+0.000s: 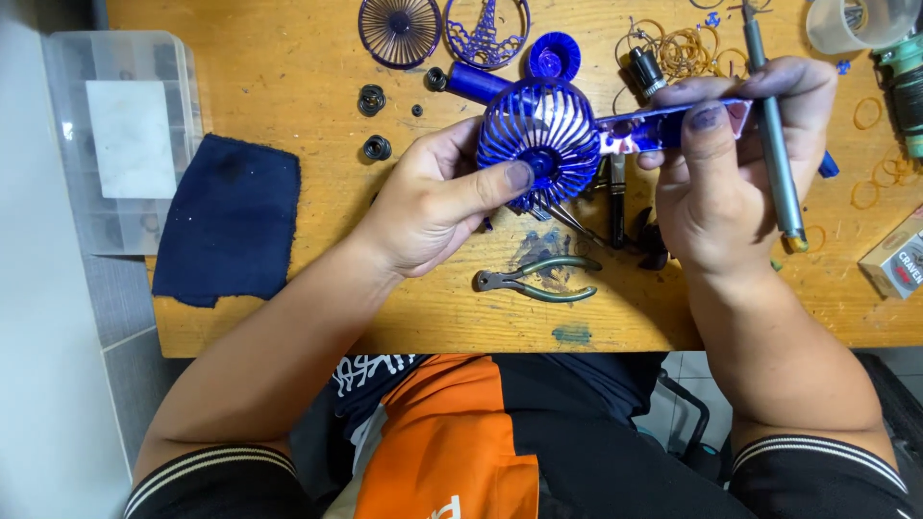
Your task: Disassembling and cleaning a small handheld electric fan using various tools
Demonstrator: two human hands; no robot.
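A small blue handheld fan [540,135] with a round ribbed grille is held above the wooden table [288,77]. My left hand [437,197] grips the grille head, thumb pressed on its centre. My right hand [726,163] holds the fan's blue handle [654,127] between thumb and fingers, and also carries a grey pen-like tool [777,144] pointing toward me along the palm.
Green-handled pliers [538,279] lie below the fan. A dark blue cloth [231,221] sits at the left beside a clear plastic box [120,125]. Blue grille parts [399,29], black small parts [372,99], rubber bands [683,48] and a small carton [899,255] lie around.
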